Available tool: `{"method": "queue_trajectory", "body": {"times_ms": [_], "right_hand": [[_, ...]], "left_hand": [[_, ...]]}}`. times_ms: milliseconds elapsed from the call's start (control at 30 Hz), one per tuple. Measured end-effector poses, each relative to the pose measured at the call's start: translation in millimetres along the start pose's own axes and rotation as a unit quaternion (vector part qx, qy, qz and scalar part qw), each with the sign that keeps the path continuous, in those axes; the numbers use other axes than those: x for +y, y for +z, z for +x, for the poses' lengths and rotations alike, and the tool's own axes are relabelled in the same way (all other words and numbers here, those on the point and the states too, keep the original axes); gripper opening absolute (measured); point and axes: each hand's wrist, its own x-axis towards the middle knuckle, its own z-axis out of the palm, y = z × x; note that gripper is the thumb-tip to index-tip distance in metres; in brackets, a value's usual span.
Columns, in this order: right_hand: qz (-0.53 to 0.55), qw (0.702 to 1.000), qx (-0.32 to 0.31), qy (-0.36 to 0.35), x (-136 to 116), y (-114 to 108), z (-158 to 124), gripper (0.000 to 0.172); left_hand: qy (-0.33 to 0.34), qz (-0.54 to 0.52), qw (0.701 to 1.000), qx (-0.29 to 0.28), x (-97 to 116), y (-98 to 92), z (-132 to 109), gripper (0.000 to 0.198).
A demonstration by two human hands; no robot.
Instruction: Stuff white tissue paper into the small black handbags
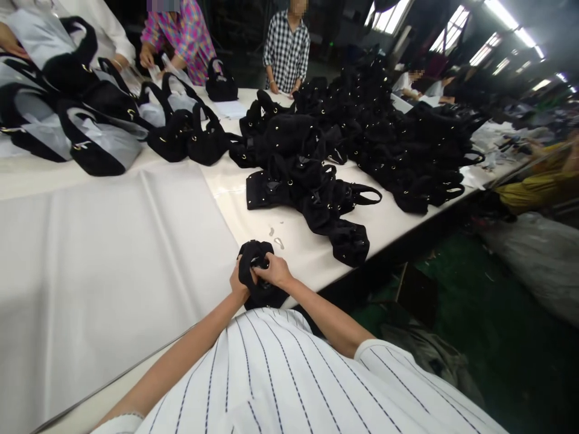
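Currently left hand [239,283] & right hand [275,271] have a clenched grip on one black bag [265,296] at the tabletop's [113,241] near edge. Approx. a dozen wrapped bags [90,138] sit at the far left corner; a big loose pile [362,132] lies toward the far right edge.

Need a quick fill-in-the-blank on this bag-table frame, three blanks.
1. The left hand and right hand grip a small fabric bag coloured ____.
2. The heap of studded fabric bags lies on a long table coloured ____.
3. The floor beside the table is ____.
Missing: black; white; green.
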Motion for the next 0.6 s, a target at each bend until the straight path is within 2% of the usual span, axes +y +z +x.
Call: {"method": "queue_trajectory", "body": {"times_ms": [100,200,333,400,467,533,600], "right_hand": [[-0.020,0.997,0.010,0.072,-1.9,2.3,8.6,0.041],[-0.036,0.993,0.040,0.106,-0.9,4.7,20.7,0.034],[0.014,0.990,0.096,0.098,11.3,4.2,24.7,0.018],[0.063,0.980,0.155,0.105,22.5,1.9,18.4,0.011],[0.118,0.962,0.208,0.128,35.6,-0.5,9.0,0.009],[0.169,0.946,0.234,0.150,48.9,-2.2,-1.1,0.019],[0.214,0.932,0.241,0.167,61.2,-3.1,-10.5,0.030]], "left_hand": [[0.006,0.026,1.000,-0.003,-1.6,-6.1,-3.0,0.041],[-0.033,0.080,0.996,-0.020,-7.2,-12.0,-8.3,0.046],[-0.097,0.117,0.988,-0.027,-18.4,-18.7,-18.4,0.043],[-0.080,0.124,0.989,-0.026,-20.3,-21.3,-22.4,0.031],[-0.032,0.106,0.994,-0.018,-17.6,-22.3,-24.2,0.023],[0.009,0.036,0.999,-0.029,-11.7,-21.4,-23.9,0.018],[0.013,-0.046,0.997,-0.065,-5.7,-18.4,-22.2,0.016]]}}
